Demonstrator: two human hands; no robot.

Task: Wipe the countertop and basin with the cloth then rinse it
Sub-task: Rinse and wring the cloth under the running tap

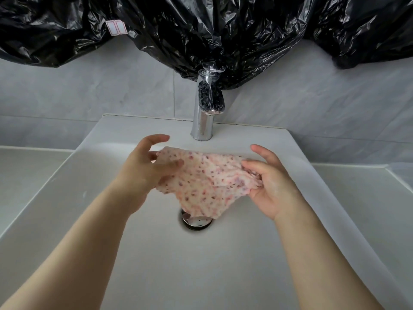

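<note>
A pink-and-white speckled cloth [206,183] hangs stretched between my two hands above the white basin [93,198]. My left hand [145,173] pinches the cloth's left edge between thumb and fingers. My right hand [271,182] grips the bunched right edge. The cloth's lower corner droops over the chrome drain [196,221]. The chrome faucet [204,108] stands just behind the cloth; no water stream is visible.
Black plastic sheeting [201,25] hangs across the grey tiled wall [89,92] behind the faucet. A white countertop ledge [362,198] runs on both sides of the basin.
</note>
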